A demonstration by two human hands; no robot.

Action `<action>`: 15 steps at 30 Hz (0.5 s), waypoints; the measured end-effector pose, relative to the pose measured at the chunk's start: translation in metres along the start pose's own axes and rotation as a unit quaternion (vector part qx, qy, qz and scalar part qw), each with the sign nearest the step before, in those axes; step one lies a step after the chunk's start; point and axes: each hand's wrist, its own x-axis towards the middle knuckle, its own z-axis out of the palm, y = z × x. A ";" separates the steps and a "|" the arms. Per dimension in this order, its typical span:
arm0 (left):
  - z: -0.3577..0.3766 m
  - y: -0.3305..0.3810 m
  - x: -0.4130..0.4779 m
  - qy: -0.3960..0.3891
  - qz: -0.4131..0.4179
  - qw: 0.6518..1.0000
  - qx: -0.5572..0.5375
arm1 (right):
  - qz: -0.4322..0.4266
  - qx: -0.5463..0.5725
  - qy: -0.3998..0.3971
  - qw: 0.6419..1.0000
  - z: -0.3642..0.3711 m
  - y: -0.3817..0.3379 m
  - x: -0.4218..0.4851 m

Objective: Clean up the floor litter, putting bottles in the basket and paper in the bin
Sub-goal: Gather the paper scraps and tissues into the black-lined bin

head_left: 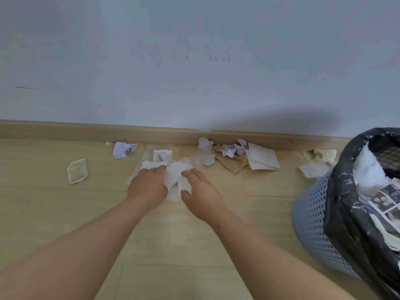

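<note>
Both hands work at mid-frame: my left hand (149,185) and right hand (201,191) curl in from either side around a loose white tissue wad (174,177) lying on the floor (194,239). The wad looks thin and barely bunched, so I judge a sheet could tear or slip out as I lift. At the right edge the bin (311,224) is already heaped with paper, so the wad might slide off. Farther back, a brown paper (232,164) and a folded white sheet (263,159) lie by the skirting board (65,131). No bottle shows.
</note>
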 end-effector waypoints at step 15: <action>0.014 0.007 -0.021 0.005 0.093 0.979 0.180 | 0.030 -0.150 -0.050 0.987 0.032 0.034 -0.035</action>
